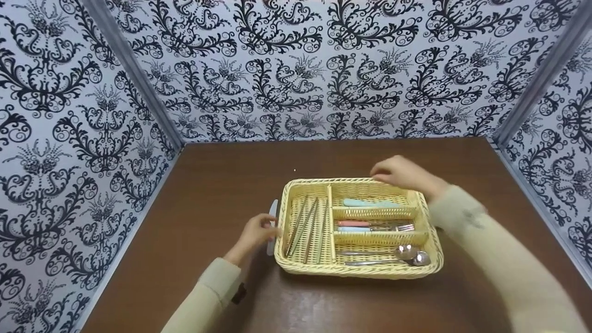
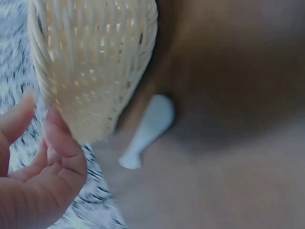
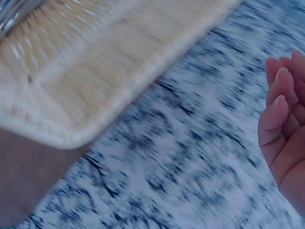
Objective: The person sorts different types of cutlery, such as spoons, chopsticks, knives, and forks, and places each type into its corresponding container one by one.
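A cream wicker cutlery basket (image 1: 358, 274) with dividers stands on the brown table. At its left end is my left hand (image 1: 254, 233), fingertips right at the woven rim and the thumb apart from the fingers. Beside that end lies a pale knife (image 1: 273, 210), partly behind the hand; its pale handle (image 2: 148, 129) shows in the left wrist view. My right hand (image 1: 398, 173) hovers by the back right rim, fingers loosely bent and holding nothing. Chopsticks (image 1: 309, 229) fill the left compartment. Pale green cutlery (image 1: 365, 203), forks (image 1: 405, 227) with coloured handles and spoons (image 1: 418, 258) occupy the others.
Black-and-white patterned panels (image 1: 300, 69) enclose the table (image 1: 212, 185) at the back and both sides. A small dark object (image 1: 239, 293) shows beside the left sleeve.
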{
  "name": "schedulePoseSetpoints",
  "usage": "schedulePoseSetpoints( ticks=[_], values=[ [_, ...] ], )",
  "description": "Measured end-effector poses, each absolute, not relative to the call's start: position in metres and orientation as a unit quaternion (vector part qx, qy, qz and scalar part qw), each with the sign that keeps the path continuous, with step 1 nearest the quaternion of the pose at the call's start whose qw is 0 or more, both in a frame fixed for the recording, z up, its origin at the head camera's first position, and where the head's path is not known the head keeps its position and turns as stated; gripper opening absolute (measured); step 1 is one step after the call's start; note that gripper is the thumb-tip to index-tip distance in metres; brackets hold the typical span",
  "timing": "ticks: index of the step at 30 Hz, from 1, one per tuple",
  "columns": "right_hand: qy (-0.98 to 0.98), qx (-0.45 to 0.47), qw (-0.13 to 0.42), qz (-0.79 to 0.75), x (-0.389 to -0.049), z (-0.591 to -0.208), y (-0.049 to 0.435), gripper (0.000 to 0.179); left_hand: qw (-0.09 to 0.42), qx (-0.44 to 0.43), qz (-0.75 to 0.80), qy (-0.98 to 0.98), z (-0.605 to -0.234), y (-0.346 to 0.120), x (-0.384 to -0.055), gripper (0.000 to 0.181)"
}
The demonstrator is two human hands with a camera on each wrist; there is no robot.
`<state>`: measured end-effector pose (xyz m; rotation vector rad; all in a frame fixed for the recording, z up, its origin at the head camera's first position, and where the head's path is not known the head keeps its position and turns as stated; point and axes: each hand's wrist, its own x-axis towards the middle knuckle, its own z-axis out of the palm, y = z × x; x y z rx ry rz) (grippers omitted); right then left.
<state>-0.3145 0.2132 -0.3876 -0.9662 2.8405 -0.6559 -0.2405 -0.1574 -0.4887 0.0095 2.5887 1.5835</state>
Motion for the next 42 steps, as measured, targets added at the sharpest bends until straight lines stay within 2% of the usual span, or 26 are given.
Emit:
schedulePoseSetpoints(
  ticks=[2, 4, 9, 14, 19, 23, 31, 36, 39, 42],
  values=[
    [0.918, -0.323, -0.002, -0.228, -0.297, -0.383, 0.228, 0.018, 0.029, -0.022, 0.543, 0.839, -0.496, -0.165, -0.237, 0.033],
    [0.913, -0.324, -0.015, -0.246, -0.28, -0.386, 0.245, 0.015, 0.005, -0.029, 0.521, 0.853, -0.502, -0.171, -0.233, 0.03],
    [0.925, -0.284, 0.005, -0.253, -0.249, -0.42, 0.287, 0.01, -0.009, -0.017, 0.402, 0.915, -0.516, -0.175, -0.225, 0.027],
    [0.946, -0.228, -0.007, -0.23, -0.233, -0.45, 0.319, 0.006, -0.003, -0.019, 0.366, 0.931, -0.521, -0.168, -0.226, 0.027],
    [0.947, -0.205, -0.027, -0.247, -0.226, -0.462, 0.336, 0.002, 0.007, -0.022, 0.345, 0.938, -0.522, -0.162, -0.228, 0.023],
    [0.947, -0.191, -0.023, -0.259, -0.225, -0.465, 0.34, 0.01, 0.015, -0.03, 0.346, 0.937, -0.527, -0.161, -0.231, 0.012],
    [0.947, -0.187, -0.008, -0.262, -0.226, -0.467, 0.339, 0.012, 0.085, -0.087, 0.439, 0.89, -0.532, -0.159, -0.233, 0.023],
    [0.942, -0.192, 0.005, -0.274, -0.226, -0.467, 0.336, 0.011, 0.11, -0.109, 0.482, 0.863, -0.53, -0.162, -0.233, 0.028],
    [0.937, -0.203, 0.006, -0.283, -0.225, -0.465, 0.334, 0.01, 0.112, -0.119, 0.512, 0.844, -0.528, -0.167, -0.234, 0.021],
    [0.934, -0.215, 0.0, -0.286, -0.225, -0.462, 0.331, 0.009, 0.091, -0.122, 0.529, 0.835, -0.521, -0.175, -0.238, 0.012]
  ],
)
